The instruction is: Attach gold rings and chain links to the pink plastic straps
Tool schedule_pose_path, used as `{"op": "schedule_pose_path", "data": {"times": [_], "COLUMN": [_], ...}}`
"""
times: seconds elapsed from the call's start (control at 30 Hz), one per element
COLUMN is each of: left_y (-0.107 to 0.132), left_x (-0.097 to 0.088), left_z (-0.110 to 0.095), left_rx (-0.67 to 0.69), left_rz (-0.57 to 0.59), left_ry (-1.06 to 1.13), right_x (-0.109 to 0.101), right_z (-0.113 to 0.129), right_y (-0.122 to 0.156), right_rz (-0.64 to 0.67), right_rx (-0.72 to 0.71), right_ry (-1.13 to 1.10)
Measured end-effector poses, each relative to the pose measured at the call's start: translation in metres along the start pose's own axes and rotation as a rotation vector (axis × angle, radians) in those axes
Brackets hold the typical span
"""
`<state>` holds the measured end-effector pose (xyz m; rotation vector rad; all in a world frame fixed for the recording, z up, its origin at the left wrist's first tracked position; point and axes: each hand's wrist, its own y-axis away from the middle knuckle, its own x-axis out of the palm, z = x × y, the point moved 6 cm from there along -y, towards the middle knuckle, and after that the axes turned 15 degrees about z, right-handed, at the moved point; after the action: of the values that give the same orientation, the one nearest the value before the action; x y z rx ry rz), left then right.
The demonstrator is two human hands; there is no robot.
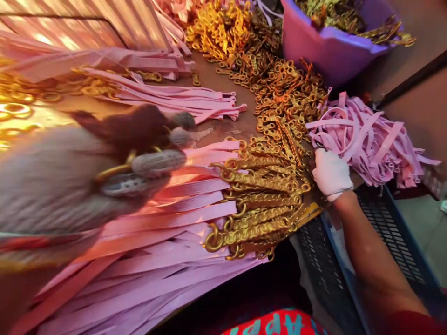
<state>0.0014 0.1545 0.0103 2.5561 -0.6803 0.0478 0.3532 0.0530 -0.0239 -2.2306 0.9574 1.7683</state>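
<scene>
My left hand (66, 172), in a grey knit glove, is large and blurred at the left. Its fingers are bent together around a gold ring (113, 173), above pink straps (139, 223) laid side by side. My right hand (331, 174) wears a white glove and is closed at the right end of the gold chain pile (282, 97), its fingertips hidden. Whatever it grips cannot be made out. Short gold chains (258, 232) with rings lie in a row across the strap ends, between my hands.
A tangled heap of pink straps (366, 135) lies beyond my right hand. At the back right stands a purple basin (324, 51) of metal pieces. More straps (174, 95) lie behind my left hand. Blue crates (401, 242) stand below the table's right edge.
</scene>
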Motion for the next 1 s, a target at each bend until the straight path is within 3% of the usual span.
{"op": "schedule_pose_path", "data": {"times": [0.1,0.23,0.33,0.43,0.5,0.6,0.77,0.87,1.0], "left_y": [0.002,0.005,0.012,0.020,0.025,0.032,0.037,0.032,0.020], "left_x": [0.023,0.032,0.032,0.035,0.039,0.040,0.043,0.045,0.039], "left_z": [0.006,0.008,0.009,0.009,0.010,0.010,0.013,0.023,0.033], "left_rx": [-0.101,-0.053,-0.022,0.057,0.128,0.199,0.173,0.154,0.235], "left_rz": [0.075,0.182,0.202,0.268,0.341,0.399,0.411,0.417,0.341], "left_ry": [0.321,0.537,0.519,0.376,0.297,0.235,0.239,0.268,0.157], "right_x": [0.010,0.020,0.014,-0.008,-0.028,-0.059,-0.096,-0.113,-0.118], "right_z": [-0.006,-0.020,-0.029,-0.025,-0.008,0.033,0.112,0.145,0.167], "right_y": [-0.006,-0.014,-0.008,0.011,0.026,0.052,0.096,0.116,0.122], "right_rz": [0.037,-0.029,-0.119,-0.245,-0.335,-0.370,-0.136,-0.038,-0.006], "right_rx": [-0.100,-0.242,-0.201,-0.162,-0.275,-0.627,-1.069,-1.204,-1.179], "right_ry": [-0.192,-0.418,-0.519,-0.598,-0.678,-0.846,-0.990,-1.014,-0.878]}}
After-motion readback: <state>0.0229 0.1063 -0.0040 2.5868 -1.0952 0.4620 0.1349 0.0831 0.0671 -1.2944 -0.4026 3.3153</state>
